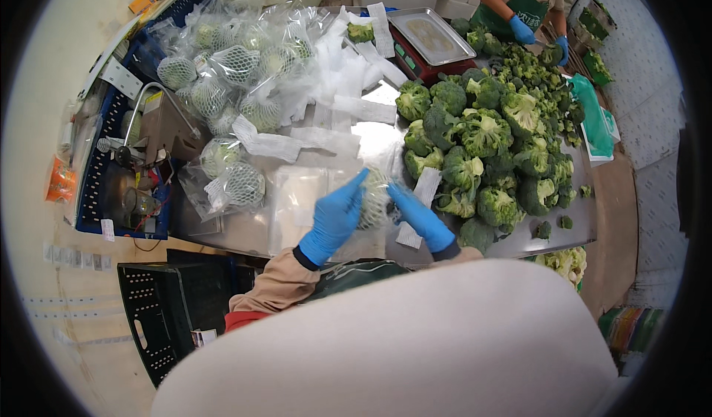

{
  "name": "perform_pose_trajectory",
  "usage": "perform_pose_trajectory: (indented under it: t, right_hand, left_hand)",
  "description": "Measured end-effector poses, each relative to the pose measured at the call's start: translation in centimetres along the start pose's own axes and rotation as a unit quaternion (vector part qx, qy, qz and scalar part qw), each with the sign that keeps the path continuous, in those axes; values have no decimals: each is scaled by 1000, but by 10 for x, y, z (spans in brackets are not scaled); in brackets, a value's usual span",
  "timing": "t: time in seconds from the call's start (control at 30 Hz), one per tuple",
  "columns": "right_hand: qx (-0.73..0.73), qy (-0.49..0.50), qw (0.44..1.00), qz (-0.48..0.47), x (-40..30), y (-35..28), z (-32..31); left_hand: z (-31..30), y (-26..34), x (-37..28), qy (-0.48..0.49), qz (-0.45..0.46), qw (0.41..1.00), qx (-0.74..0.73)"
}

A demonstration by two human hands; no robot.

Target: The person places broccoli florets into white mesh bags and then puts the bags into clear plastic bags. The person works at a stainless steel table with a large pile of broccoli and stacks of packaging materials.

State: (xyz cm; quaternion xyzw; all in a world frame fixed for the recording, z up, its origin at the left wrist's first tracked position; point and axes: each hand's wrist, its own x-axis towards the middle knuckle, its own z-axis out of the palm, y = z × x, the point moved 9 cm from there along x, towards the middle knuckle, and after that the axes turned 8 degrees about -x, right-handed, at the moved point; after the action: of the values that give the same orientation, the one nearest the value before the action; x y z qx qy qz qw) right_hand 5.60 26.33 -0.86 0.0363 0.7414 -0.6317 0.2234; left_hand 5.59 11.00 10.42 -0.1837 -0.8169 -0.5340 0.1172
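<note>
A broccoli head in a white foam net sleeve (374, 203) sits between my two blue-gloved hands, low over the front of the metal table. My left hand (336, 217) presses its left side, fingers pointing away from me. On the opposite side, the fingers of my right hand (421, 215) touch the sleeve, and their tips are partly blurred. Clear film shows around the sleeve, but whether a bag encloses it I cannot tell. Left of my left hand lies a stack of clear plastic bags (295, 197). A white net strip (425, 189) lies just beyond my right hand.
Bare broccoli heads (484, 133) are piled on the right. Bagged, netted heads (236, 66) crowd the back left, near loose net strips (347, 55). A tray (436, 36) rests on a red scale (409, 55). A bag-sealing device (167, 119) stands left. Another person's gloved hand (522, 29) works at back right.
</note>
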Motion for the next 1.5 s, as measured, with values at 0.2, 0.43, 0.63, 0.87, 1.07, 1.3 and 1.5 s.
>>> perform_pose_trajectory:
  t: [0.2, 0.43, 0.63, 0.87, 1.07, 1.3, 1.5]
  right_hand:
    - [-600, 106, 749, -259, -41, -93, 7]
    - [-565, 86, 692, -441, -85, -180, 37]
    - [-568, 176, 637, -491, -80, -235, 46]
    - [-328, 213, 760, -519, -8, -291, 3]
    - [-234, 210, 917, -245, 185, -135, -81]
    - [-580, 348, 722, -149, 280, 3, -86]
    - [-502, 213, 812, -208, 202, -67, -27]
  left_hand:
    - [-16, -79, 6, 12, -252, 899, -359]
    - [-68, -64, 30, -10, -86, 995, 57]
    - [-102, -44, 89, -65, -109, 992, 6]
    - [-191, -40, 160, -58, 20, 988, 142]
    - [-331, -27, 255, 209, 16, 978, -18]
    - [-332, -6, 300, 282, 175, 803, 494]
    - [-43, -82, 207, -210, 174, 938, 213]
